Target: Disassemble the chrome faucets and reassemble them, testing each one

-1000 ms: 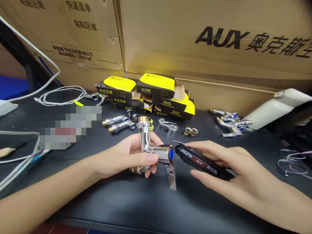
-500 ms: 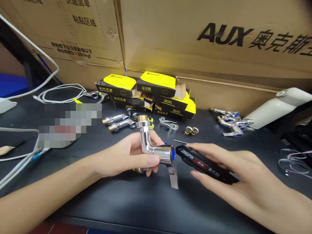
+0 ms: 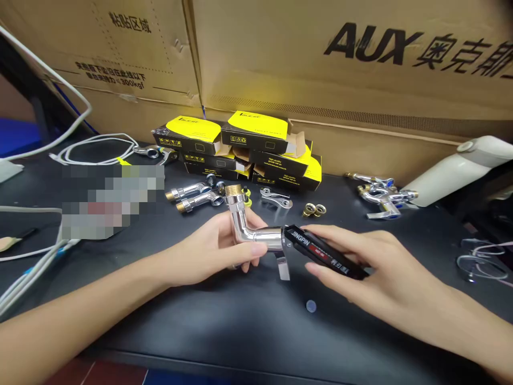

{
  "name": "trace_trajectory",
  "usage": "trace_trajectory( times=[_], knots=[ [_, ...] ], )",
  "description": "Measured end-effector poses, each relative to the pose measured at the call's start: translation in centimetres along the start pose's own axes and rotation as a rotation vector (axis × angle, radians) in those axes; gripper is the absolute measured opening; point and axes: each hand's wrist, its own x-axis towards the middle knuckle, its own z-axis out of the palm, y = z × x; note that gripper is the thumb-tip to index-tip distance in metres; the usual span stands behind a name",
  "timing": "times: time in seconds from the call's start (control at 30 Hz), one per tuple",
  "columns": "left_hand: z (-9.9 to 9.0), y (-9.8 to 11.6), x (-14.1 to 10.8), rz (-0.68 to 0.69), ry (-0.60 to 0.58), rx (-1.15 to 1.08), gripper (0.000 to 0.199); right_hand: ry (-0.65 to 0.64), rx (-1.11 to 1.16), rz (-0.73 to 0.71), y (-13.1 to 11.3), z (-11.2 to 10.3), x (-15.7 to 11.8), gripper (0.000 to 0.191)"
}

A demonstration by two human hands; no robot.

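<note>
My left hand (image 3: 224,248) is wrapped round a chrome faucet (image 3: 266,236), thumb along its body and brass-threaded end pointing up. The lever handle (image 3: 283,267) hangs down at the faucet's right end. My right hand (image 3: 372,262) grips a black folding hex key set (image 3: 320,252) marked JINGPIN between thumb and fingers. Its front end meets the faucet's handle end, where the exact contact is hidden. Below it, a small round bluish cap (image 3: 311,306) lies on the black table.
Yellow-and-black boxes (image 3: 256,125) are stacked before large cardboard (image 3: 260,53). Chrome elbow pieces (image 3: 196,200), a loose lever (image 3: 276,199) and brass fittings (image 3: 314,210) lie behind my hands. More faucets (image 3: 385,200) and a white bottle (image 3: 452,174) stand right; white cables (image 3: 40,267) run left.
The blue cap has come off the faucet's handle end and now lies on the table. The hex key set has moved left against the faucet.
</note>
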Motion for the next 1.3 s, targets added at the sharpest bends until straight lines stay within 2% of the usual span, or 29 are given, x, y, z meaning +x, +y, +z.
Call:
trace_trajectory(
  times=[0.1, 0.2, 0.37, 0.47, 0.57, 0.67, 0.77, 0.83, 0.9, 1.0, 1.07, 1.17, 1.3],
  knots=[
    [-0.1, 0.1, 0.2, -0.017, 0.042, -0.023, 0.023, -0.013, 0.032, 0.038, 0.5, -0.3, 0.6, 0.044],
    [-0.2, 0.4, 0.2, -0.032, 0.103, -0.099, 0.023, 0.086, -0.118, 0.056, 1.9, -1.1, 0.4, 0.046],
    [-0.3, 1.0, 0.2, -0.028, 0.242, -0.350, 0.019, 0.137, -0.473, 0.243, 8.0, -1.7, -2.2, 0.048],
    [-0.6, 1.2, 0.4, -0.041, 0.308, -0.473, 0.019, 0.192, -0.449, 0.382, 11.9, -1.2, -4.9, 0.050],
    [-0.8, 1.3, 0.6, -0.004, 0.376, -0.545, 0.017, 0.209, -0.413, 0.390, 14.4, -0.7, -7.0, 0.040],
    [-1.0, 1.2, 0.8, 0.018, 0.428, -0.567, 0.014, 0.198, -0.477, 0.329, 15.4, -0.6, -7.5, 0.037],
    [-1.2, 1.1, 1.0, 0.030, 0.466, -0.560, 0.014, 0.189, -0.556, 0.249, 14.1, -0.9, -6.6, 0.037],
    [-1.3, 1.1, 1.0, 0.042, 0.490, -0.551, 0.013, 0.197, -0.540, 0.182, 11.4, -1.0, -5.9, 0.034],
    [-1.4, 1.3, 1.0, 0.052, 0.506, -0.545, 0.013, 0.175, -0.382, 0.117, 7.6, -0.8, -5.4, 0.026],
    [-1.5, 1.4, 1.0, 0.064, 0.506, -0.538, 0.014, -0.176, -0.119, 0.047, 2.1, 0.3, -5.1, 0.023],
    [-1.5, 1.4, 1.0, 0.071, 0.491, -0.526, 0.014, -0.280, -0.087, 0.019, -0.1, 1.3, -5.1, 0.018],
    [-1.6, 1.3, 0.9, 0.074, 0.470, -0.516, 0.014, -0.276, -0.097, -0.027, -1.0, 2.5, -4.5, 0.025],
    [-1.7, 1.2, 0.9, 0.084, 0.473, -0.526, 0.013, -0.168, 0.012, -0.088, 0.1, 2.7, -1.9, 0.023]
  ],
)
